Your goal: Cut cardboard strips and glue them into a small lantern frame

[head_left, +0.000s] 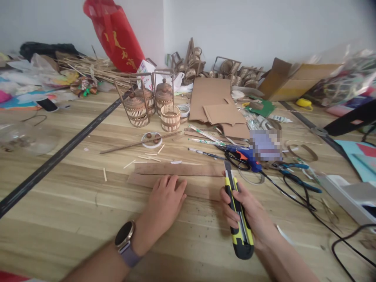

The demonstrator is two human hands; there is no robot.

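Note:
My left hand (pixel 164 203) lies flat with fingers stretched out, pressing on a long brown cardboard strip (pixel 138 180) on the wooden table. A wooden ruler (pixel 179 169) lies just beyond that strip, parallel to it. My right hand (pixel 249 213) is wrapped round a yellow-and-black utility knife (pixel 236 211), whose tip points away from me toward the ruler's right end. A watch sits on my left wrist.
Beyond the ruler lie a blue glue gun (pixel 245 154), scissors (pixel 237 160), pliers (pixel 296 178), pens and black cables (pixel 308 203). Small bamboo lantern models (pixel 147 103) and cardboard sheets (pixel 214 102) stand farther back. A red bag (pixel 117 35) leans at the wall. A black rail (pixel 58 156) crosses the table's left.

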